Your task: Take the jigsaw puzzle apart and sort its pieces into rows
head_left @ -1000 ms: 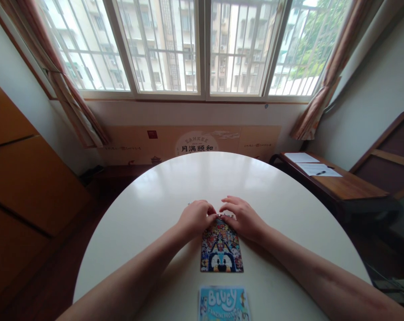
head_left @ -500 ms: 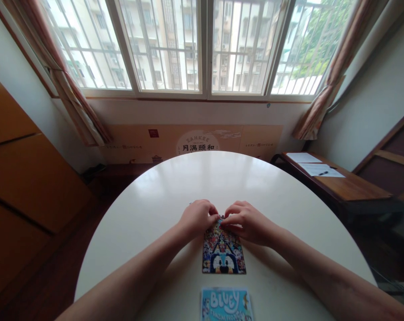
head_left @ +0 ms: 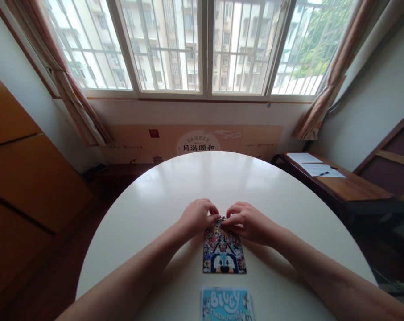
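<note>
A small jigsaw puzzle [head_left: 224, 254] lies flat on the white round table, showing a blue cartoon dog's face below a crowd of tiny colourful figures. At its far left corner is my left hand [head_left: 199, 216], closed, with thumb and forefinger pressed on the edge. My right hand [head_left: 250, 223] covers the far right corner, its fingers bent in and their tips on the puzzle. Between the fingertips a dark knobbed bit of puzzle edge [head_left: 222, 218] shows. The hands hide much of the upper part.
Nearer to me lies a light blue card or booklet [head_left: 226, 305] printed "BLUEY", cut off by the frame's bottom. The white table [head_left: 138, 214] curves away towards a barred window. A wooden side table [head_left: 362, 187] at the right bears papers [head_left: 322, 170] and a pen.
The fingertips have shifted very slightly at the puzzle's far edge, and a bit more of the knobbed edge shows between them. Otherwise the scene stays the same.
</note>
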Available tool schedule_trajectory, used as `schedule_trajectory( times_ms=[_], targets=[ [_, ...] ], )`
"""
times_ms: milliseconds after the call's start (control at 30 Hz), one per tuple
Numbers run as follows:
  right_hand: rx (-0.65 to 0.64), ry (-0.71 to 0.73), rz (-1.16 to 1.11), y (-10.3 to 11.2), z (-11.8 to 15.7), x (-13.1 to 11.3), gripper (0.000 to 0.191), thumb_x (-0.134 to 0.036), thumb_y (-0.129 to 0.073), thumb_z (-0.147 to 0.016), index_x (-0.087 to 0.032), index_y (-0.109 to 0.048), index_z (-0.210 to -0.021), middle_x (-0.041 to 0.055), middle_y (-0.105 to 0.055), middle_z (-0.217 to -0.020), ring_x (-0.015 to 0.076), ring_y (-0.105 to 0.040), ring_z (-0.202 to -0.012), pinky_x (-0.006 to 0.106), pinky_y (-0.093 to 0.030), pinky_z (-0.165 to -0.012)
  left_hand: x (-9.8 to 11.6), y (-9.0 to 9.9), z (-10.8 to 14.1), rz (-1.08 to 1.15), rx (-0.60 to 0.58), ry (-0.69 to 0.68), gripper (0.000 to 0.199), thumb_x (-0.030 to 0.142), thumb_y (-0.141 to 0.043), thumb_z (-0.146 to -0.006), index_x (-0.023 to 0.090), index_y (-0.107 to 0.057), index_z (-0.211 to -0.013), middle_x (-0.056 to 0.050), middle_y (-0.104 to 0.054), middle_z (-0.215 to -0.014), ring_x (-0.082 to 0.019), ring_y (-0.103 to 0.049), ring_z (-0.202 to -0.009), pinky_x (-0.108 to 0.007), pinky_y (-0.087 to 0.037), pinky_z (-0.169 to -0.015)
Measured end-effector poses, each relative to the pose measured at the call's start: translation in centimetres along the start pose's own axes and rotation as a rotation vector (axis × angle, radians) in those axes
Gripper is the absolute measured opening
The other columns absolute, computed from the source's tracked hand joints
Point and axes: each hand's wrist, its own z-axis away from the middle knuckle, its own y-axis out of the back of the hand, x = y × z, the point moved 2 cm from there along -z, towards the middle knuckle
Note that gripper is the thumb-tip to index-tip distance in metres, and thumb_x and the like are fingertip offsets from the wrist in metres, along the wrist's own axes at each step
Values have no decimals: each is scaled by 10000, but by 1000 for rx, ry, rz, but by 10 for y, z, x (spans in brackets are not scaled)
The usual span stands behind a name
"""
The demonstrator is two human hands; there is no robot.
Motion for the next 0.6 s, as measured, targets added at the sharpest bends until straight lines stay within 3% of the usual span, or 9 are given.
schedule_trajectory(
  times_ms=[600],
  targets=[
    [-2,26,-10,-5,1,7,163,-247,-655,-895,-301,-772,-996,34,-703,-961,171,-593,-855,337,-440,-808,-3,-2,-2,31,-2,-8,127,265,-668,-799,247,-788,-837,-24,-694,-907,-172,-618,-776,-279,-473,-728]
  ],
)
